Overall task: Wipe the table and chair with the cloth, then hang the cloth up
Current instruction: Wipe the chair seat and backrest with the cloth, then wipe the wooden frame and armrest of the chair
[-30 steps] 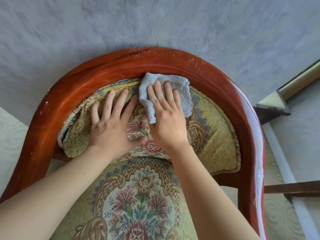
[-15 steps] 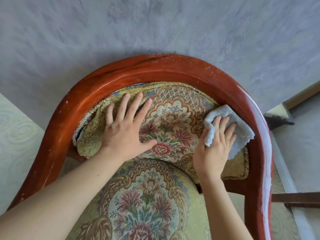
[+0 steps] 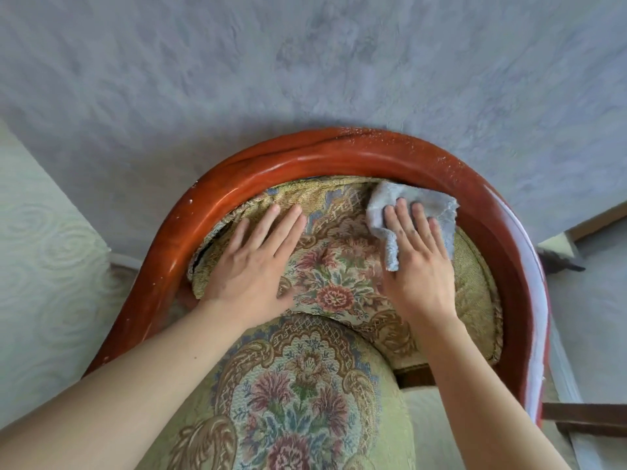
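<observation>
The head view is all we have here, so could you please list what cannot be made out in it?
- Table: outside the head view.
- Chair legs: hidden below its seat and frame.
- Cloth underside and lower part: covered by the right hand.
- Hanging place: out of frame.
- Backrest padding beneath the left hand: covered.

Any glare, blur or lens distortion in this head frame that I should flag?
Head view: strong glare along the chair's wooden rim on the right; wide-angle bending curves the forearms and floor edges; both hands, left and right, and the cloth look sharp, with no motion blur; soft, even daylight with faint shadows.
</observation>
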{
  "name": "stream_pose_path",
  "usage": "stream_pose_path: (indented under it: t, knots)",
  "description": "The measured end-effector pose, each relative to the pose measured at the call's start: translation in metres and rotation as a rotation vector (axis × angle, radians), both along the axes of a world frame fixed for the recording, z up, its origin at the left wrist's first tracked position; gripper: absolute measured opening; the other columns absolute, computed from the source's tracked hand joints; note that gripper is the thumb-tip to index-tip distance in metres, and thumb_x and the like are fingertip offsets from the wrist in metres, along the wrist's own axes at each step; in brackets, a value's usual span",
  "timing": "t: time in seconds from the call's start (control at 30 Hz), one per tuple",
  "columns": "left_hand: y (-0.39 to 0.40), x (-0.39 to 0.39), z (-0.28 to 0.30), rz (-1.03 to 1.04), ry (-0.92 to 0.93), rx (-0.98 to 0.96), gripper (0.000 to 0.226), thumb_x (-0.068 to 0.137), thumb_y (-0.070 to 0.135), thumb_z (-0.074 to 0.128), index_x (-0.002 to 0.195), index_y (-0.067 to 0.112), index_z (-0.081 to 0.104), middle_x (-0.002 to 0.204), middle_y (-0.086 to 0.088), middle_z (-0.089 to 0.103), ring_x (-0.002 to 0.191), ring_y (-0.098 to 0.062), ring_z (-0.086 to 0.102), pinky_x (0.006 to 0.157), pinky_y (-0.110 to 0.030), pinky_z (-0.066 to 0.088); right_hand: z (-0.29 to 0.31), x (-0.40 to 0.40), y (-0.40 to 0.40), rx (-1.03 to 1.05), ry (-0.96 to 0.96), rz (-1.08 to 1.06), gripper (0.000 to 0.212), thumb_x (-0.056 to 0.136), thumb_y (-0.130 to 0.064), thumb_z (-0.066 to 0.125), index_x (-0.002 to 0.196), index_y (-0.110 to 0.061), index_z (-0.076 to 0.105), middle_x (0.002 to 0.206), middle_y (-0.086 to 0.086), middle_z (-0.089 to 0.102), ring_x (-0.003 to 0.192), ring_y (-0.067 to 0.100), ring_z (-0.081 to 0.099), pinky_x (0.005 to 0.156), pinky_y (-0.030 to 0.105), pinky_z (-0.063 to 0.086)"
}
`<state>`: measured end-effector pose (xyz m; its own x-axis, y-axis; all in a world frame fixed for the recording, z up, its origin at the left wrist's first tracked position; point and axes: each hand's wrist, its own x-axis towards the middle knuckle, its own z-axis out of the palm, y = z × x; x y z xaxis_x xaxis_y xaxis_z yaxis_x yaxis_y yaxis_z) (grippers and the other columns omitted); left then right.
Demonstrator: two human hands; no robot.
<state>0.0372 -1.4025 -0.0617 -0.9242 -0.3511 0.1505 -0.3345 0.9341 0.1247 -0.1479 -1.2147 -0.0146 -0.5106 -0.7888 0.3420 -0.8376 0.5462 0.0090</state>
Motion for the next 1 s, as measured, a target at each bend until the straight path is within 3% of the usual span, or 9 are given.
stream_pose_path:
  t: [0.13,0.27,0.37,0.43,0.5,0.57,0.67,0.8,1.0]
  knots:
    - [0.005,0.013,-0.001,-0.011,-0.047,0.049,0.107,0.087,0.061,0.048,0.156,0.022,-0.024,0.163,0.003,-0.033,0.152,-0.023,-0.025,0.124,-0.048,-0.004,-0.005,0.005,0.044,-0.074,-0.088,-0.263,0.061,0.099,-0.027,0.048,0.155,-0.01,0.03,0.163,0.008,0.023,0.153,0.027,0.013,0.124,0.047,0.013]
    - [0.014,0.038,0.001,-0.031,-0.095,0.101,0.103,0.089,0.067,0.041,0.155,0.024,-0.026,0.158,0.004,-0.038,0.151,-0.024,-0.023,0.124,-0.044,-0.006,-0.008,0.025,0.042,-0.139,-0.277,-0.395,0.054,0.107,-0.032,0.029,0.156,-0.012,0.026,0.165,0.01,0.02,0.153,0.031,0.009,0.124,0.046,0.011]
    - [0.015,0.069,0.007,-0.019,-0.1,0.139,0.095,0.09,0.065,0.038,0.159,0.027,-0.015,0.162,0.003,-0.031,0.151,-0.023,-0.024,0.125,-0.046,-0.002,0.003,0.04,0.023,-0.057,-0.505,-0.38,0.053,0.105,-0.045,0.029,0.152,-0.021,0.036,0.161,0.005,0.032,0.146,0.027,0.03,0.11,0.046,0.034]
    - [0.02,0.093,0.012,0.004,-0.092,0.195,0.089,0.09,0.064,0.037,0.161,0.029,-0.005,0.164,0.002,-0.027,0.152,-0.022,-0.024,0.127,-0.048,0.003,0.011,0.06,0.007,-0.014,-0.711,-0.346,0.047,0.101,-0.055,0.036,0.115,-0.022,0.066,0.118,0.008,0.07,0.099,0.025,0.062,0.074,0.035,0.047]
    - [0.029,0.118,0.019,0.036,-0.061,0.248,0.086,0.091,0.065,0.034,0.161,0.029,0.001,0.166,0.001,-0.024,0.153,-0.021,-0.021,0.127,-0.046,0.007,0.018,0.09,-0.01,-0.137,-0.927,-0.281,0.048,0.096,-0.055,0.043,0.079,-0.014,0.062,0.069,0.006,0.063,0.068,0.02,0.053,0.055,0.032,0.038]
    - [0.04,0.149,0.025,0.083,-0.004,0.287,0.083,0.093,0.064,0.035,0.162,0.025,0.01,0.169,-0.002,-0.013,0.155,-0.02,-0.011,0.126,-0.043,0.014,0.02,0.121,-0.023,-0.342,-1.125,-0.279,0.05,0.096,-0.049,0.049,0.083,-0.001,0.054,0.066,0.015,0.051,0.066,0.018,0.046,0.049,0.037,0.039]
    - [0.055,0.211,0.029,0.195,0.098,0.355,0.079,0.093,0.059,0.047,0.158,0.016,0.031,0.169,-0.005,0.011,0.156,-0.018,0.009,0.123,-0.041,0.026,0.018,0.167,-0.029,-0.562,-1.304,-0.331,0.041,0.094,-0.047,0.055,0.078,-0.009,0.056,0.068,-0.002,0.054,0.066,0.015,0.047,0.06,0.03,0.039]
    - [0.075,0.298,0.018,0.405,0.164,0.42,0.084,0.088,0.059,0.056,0.153,0.01,0.037,0.169,-0.004,0.011,0.154,-0.019,0.021,0.122,-0.034,0.023,0.008,0.221,-0.024,-0.636,-1.422,-0.339,0.016,0.093,-0.044,0.058,0.088,-0.048,0.073,0.091,-0.021,0.074,0.09,0.0,0.069,0.082,0.029,0.048]
    - [0.105,0.373,-0.01,0.669,0.129,0.547,0.106,0.078,0.074,0.059,0.159,0.017,0.021,0.169,0.004,0.013,0.153,-0.005,0.015,0.116,-0.031,0.029,-0.008,0.272,-0.004,-0.604,-1.45,-0.517,0.027,0.089,-0.051,0.062,0.105,-0.029,0.063,0.108,-0.004,0.067,0.099,0.011,0.063,0.084,0.034,0.048]
